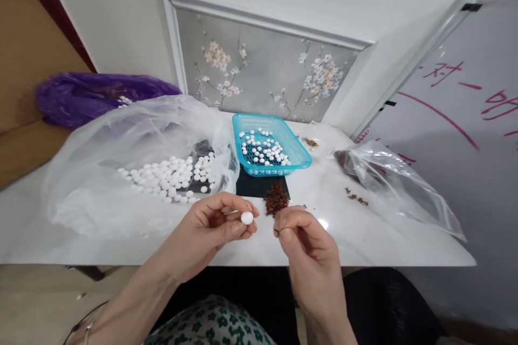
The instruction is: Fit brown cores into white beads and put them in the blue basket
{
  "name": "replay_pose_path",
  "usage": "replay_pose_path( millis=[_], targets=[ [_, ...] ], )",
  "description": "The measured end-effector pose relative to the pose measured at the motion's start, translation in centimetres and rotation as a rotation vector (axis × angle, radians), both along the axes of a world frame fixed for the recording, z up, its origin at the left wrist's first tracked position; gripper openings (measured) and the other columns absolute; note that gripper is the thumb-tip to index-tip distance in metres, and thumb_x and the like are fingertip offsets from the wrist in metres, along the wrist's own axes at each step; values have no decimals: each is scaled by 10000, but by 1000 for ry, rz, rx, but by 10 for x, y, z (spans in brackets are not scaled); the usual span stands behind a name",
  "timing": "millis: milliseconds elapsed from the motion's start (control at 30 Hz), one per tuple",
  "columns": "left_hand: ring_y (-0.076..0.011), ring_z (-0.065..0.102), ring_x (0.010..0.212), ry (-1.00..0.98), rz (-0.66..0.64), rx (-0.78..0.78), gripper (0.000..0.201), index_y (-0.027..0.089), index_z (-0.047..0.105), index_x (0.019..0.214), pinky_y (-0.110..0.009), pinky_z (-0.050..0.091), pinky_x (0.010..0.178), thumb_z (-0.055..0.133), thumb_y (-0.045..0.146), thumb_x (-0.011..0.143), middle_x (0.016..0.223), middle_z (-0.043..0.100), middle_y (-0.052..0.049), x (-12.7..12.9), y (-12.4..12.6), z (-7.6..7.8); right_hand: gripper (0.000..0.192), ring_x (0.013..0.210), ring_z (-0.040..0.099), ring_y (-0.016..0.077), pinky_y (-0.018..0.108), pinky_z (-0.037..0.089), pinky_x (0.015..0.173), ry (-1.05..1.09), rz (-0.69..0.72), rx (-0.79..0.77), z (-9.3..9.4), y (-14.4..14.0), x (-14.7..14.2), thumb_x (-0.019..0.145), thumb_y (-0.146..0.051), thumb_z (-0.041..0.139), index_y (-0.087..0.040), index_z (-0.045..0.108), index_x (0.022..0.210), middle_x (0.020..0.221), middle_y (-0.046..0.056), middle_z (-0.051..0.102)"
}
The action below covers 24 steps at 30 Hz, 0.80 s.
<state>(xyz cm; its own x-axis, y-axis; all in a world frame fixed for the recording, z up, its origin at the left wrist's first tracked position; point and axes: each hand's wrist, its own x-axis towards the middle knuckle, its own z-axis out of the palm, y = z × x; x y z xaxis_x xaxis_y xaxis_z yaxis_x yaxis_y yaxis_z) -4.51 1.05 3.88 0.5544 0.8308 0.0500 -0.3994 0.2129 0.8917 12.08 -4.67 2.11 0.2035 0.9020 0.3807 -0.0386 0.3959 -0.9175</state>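
A small white ball [246,218] is pinched between the thumb and fingers of my left hand [218,221], just above the table's front part. My right hand [307,237] is close by on the right, its thumb and forefinger pressed together on a small brown piece [277,232] that is mostly hidden. A pile of reddish-brown bits [276,198] lies just beyond my right fingertips, partly on a dark flat sheet [251,183]. Behind it stands a blue plastic basket [301,160] with many white balls inside.
On the left, a clear plastic bag [93,172] lies spread with white balls [162,175] in it. A purple bag [81,99] sits behind. At right are another clear bag [404,183] and a few loose brown bits [356,197]. A whiteboard [453,97] borders the right side.
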Motion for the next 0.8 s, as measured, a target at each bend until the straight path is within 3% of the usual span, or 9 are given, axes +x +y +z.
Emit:
replay_pose_path(
  millis=[167,800],
  targets=[
    [-54,570,664,59,31,46,85,214,715,790,-161,457,665,727,151,735,751,655,27,4,0,-4,108,806,495,140,253,396,691,8,15,-2,9,3,-12,877,-186,586,-210,589,771,829,3,504],
    [-63,570,695,60,30,22,76,214,721,784,-148,458,652,740,170,725,758,661,21,7,-1,-10,116,797,509,156,282,419,724,-86,-3,-31,10,3,-14,880,-214,584,-200,587,765,796,12,513]
  ],
)
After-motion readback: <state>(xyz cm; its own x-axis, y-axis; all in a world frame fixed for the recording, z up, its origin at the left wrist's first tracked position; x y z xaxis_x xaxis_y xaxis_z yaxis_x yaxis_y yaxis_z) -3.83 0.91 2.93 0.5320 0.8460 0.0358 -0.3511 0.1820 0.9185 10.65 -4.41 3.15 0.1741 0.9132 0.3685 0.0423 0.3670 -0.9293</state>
